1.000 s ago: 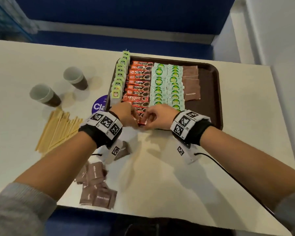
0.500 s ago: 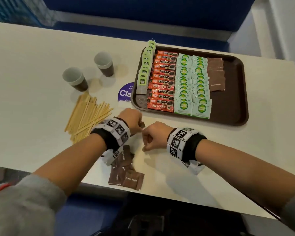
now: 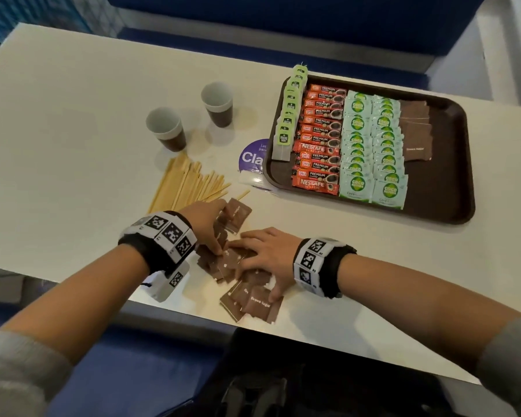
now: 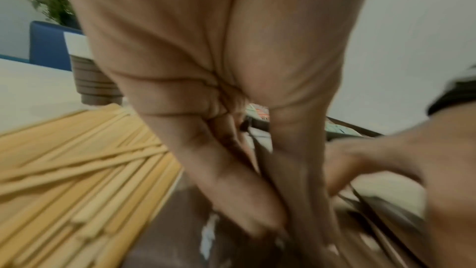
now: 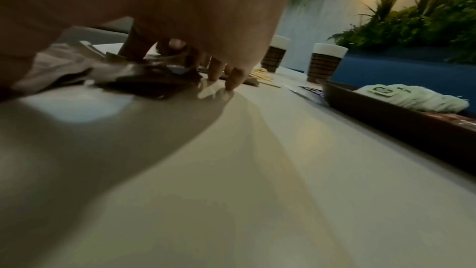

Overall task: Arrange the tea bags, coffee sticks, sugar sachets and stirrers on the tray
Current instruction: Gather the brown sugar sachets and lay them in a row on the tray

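Observation:
Loose brown sugar sachets (image 3: 253, 299) lie in a heap near the table's front edge. My left hand (image 3: 214, 228) is at the heap's far left and pinches a few sachets between thumb and fingers (image 4: 226, 170). Beside it, my right hand (image 3: 262, 257) lies flat and spread on the heap, fingertips (image 5: 233, 76) touching the table. The brown tray (image 3: 451, 206) at the right carries rows of tea bags (image 3: 289, 121), red coffee sticks (image 3: 319, 139), green sachets (image 3: 373, 145) and a few brown sugar sachets (image 3: 415, 133). Wooden stirrers (image 3: 187, 185) lie in a pile left of my hands.
Two paper cups (image 3: 166, 127) (image 3: 218, 103) stand behind the stirrers. A round purple sticker (image 3: 251, 159) pokes out from under the tray's left edge. The tray's right part is bare. A blue bench runs behind the table.
Both hands have drawn back from the tray to the table's front edge. They were curled fists half a second ago and now lie on the brown sugar sachets.

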`<state>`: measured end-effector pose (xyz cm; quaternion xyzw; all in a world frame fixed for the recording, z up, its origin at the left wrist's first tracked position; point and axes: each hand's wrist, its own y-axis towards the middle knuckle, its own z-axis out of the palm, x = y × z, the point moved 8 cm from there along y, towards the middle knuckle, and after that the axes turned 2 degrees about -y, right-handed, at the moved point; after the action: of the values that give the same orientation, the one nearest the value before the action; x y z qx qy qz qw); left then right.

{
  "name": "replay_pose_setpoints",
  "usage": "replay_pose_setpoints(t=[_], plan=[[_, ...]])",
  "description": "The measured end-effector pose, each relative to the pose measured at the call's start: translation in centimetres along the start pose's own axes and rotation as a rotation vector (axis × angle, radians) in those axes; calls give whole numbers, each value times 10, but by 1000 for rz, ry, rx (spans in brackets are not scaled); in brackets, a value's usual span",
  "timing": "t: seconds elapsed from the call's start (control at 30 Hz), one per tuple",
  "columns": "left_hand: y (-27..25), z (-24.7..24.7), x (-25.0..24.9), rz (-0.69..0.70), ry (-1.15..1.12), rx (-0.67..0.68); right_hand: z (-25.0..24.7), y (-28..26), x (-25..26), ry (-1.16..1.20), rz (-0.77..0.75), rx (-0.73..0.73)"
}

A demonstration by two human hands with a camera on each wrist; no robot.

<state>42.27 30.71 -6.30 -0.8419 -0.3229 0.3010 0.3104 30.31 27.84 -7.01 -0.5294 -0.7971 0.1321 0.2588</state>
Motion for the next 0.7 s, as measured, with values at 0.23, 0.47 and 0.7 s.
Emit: replay_pose_setpoints(t=[0.23, 0.47, 0.7], plan=[[5, 4, -9, -4, -98, -143, -9, -8, -28, 48, 144, -72], [2, 5, -12, 64, -115, -79, -13, -26, -67, 261, 379, -132], [4, 26, -25, 141, -8, -56, -5, -28, -80, 366, 505, -33]])
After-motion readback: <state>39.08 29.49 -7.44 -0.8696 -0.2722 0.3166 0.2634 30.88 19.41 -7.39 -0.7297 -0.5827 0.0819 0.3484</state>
